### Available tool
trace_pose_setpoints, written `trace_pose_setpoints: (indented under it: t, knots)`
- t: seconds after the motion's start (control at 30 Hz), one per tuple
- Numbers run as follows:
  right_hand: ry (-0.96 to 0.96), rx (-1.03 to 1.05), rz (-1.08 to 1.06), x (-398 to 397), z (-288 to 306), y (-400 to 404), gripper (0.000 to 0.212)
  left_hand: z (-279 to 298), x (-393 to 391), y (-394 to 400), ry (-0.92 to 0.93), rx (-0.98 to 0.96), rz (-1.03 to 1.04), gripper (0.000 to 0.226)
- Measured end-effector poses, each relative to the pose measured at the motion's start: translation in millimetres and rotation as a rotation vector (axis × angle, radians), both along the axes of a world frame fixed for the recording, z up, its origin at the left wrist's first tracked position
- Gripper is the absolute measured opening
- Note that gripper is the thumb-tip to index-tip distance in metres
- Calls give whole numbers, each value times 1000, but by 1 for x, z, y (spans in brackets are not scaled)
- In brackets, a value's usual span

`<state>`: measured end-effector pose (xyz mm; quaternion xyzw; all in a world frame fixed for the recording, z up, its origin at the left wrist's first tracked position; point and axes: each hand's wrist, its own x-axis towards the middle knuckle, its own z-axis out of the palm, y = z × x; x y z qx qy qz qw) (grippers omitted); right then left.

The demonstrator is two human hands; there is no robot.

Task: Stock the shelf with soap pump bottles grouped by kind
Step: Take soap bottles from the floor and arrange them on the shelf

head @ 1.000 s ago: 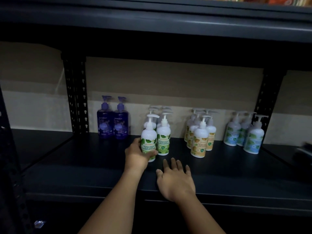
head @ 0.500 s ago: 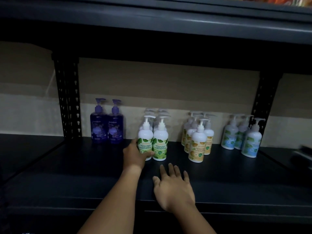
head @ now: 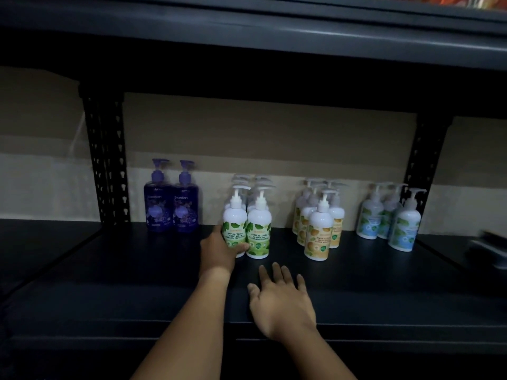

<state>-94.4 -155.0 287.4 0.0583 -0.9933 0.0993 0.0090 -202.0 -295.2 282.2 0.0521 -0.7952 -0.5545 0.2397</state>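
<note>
Dark metal shelf (head: 356, 272) in dim light, beige wall behind, black slotted uprights at the back left and back right. Head view only: left hand (head: 219, 249) reaches in and grips the lower body of the front-left green-label bottle (head: 234, 223), thumb curled across its front, fingers round the far side and hidden. That bottle stands upright on the shelf, touching a second green-label bottle (head: 258, 231) just right of the thumb; more white pump tops show behind the pair, count unclear. Right hand (head: 282, 300) lies flat on the shelf near the front edge, fingers straight and slightly spread, holding nothing; its fingertips (head: 277, 270) point at the green pair and stop short of them. Left of the gripping fingers, apart from them, two purple bottles (head: 171, 204) stand side by side at the back. Right of the flat hand's fingers, further back, a cluster of orange-label bottles (head: 318, 231); beyond those, three blue-label bottles (head: 389, 218) by the right upright. Blurred dark thing at the far right edge, cannot tell what.
</note>
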Motion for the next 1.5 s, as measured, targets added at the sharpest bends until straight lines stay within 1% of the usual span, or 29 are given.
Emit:
trace_pose_setpoints:
  t: [0.23, 0.3, 0.4, 0.47, 0.53, 0.67, 0.73, 0.83, 0.9, 0.97, 1.03, 1.1, 1.17, 1.3, 1.4, 1.5]
  knots:
    - [-6, -2, -2, 0, 0, 0, 63, 3, 5, 2, -48, -6, 9, 65]
    - [2, -13, 0, 0, -1, 0, 63, 5, 9, 2, -68, -15, 24, 74]
    - [34, -29, -4, 2, -2, 0, 63, 12, 22, 3, -127, -64, 55, 93]
    - [63, -32, -8, 3, -3, -1, 62, 13, 32, 3, -173, -129, 66, 97]
    - [110, -33, -15, 6, -1, -1, 60, 12, 47, 5, -174, -191, 68, 85]
    - [171, -60, -16, 26, 6, -1, 53, 3, 91, 9, -139, -365, 30, 49]
    - [205, -79, -4, 42, 8, 1, 49, -2, 115, 10, -108, -399, -7, 38]
    - [267, -116, 22, 70, 5, 9, 42, -7, 159, 16, -36, -384, -36, 28]
    - [279, -162, 21, 89, 1, 16, 38, -12, 190, 23, 25, -367, -44, 28]
    - [277, -212, 20, 107, -4, 24, 40, -23, 217, 30, 106, -344, -53, 29]
    - [270, -307, -11, 126, -13, 31, 43, -44, 238, 36, 165, -330, -76, 27]
    - [240, -436, -62, 142, -32, 40, 43, -77, 252, 42, 117, -297, -121, 27]
    - [144, -525, -115, 154, -60, 50, 43, -116, 259, 47, -12, -249, -171, 27]
    - [-71, -563, -220, 165, -133, 71, 43, -195, 265, 48, -291, -216, -227, 31]
    - [-170, -552, -295, 167, -184, 86, 42, -242, 268, 47, -434, -292, -237, 40]
    - [-201, -576, -365, 164, -228, 97, 25, -272, 263, 50, -496, -407, -253, 46]
